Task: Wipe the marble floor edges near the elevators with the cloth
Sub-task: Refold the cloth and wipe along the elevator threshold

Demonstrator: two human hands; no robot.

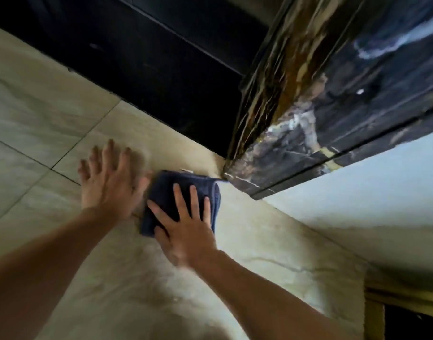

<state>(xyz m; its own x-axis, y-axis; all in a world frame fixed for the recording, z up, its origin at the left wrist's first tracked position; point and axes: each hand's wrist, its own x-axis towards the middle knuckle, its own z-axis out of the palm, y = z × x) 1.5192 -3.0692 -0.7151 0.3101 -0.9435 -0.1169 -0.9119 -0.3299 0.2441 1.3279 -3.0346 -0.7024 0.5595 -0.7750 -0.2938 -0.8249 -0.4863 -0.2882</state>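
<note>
- Pale marble floor (63, 114) is filling most of the view, with thin grout lines (87, 136) crossing it at the left and grey veining showing nearer the person.
- A black panel (149, 57) is running along the floor's far edge, and it is meeting a dark, gold-veined marble frame (284, 119) at a corner.
- To the right of that frame, a lighter, bluish-white surface (358, 192) is stretching away towards the right edge of the view.
- A folded dark blue cloth (166, 192) is lying on the floor just in front of the corner, with its far edge close to the foot of the frame.
- The right hand (186, 227) is pressing down on the cloth, its fingers (179, 200) lying straight and spread across the fabric rather than curling round it.
- The left hand (107, 187) is resting flat on the bare floor just left of the cloth, holding nothing, its fingers (110, 155) splayed wide and pointing towards the black panel.
- That hand is blurring, so its thumb seems to be touching the cloth's left edge, though I cannot be sure.
- Both bare forearms are reaching in from the lower edge.
- A dark opening with a gold trim (407, 315) is showing at the lower right corner.
</note>
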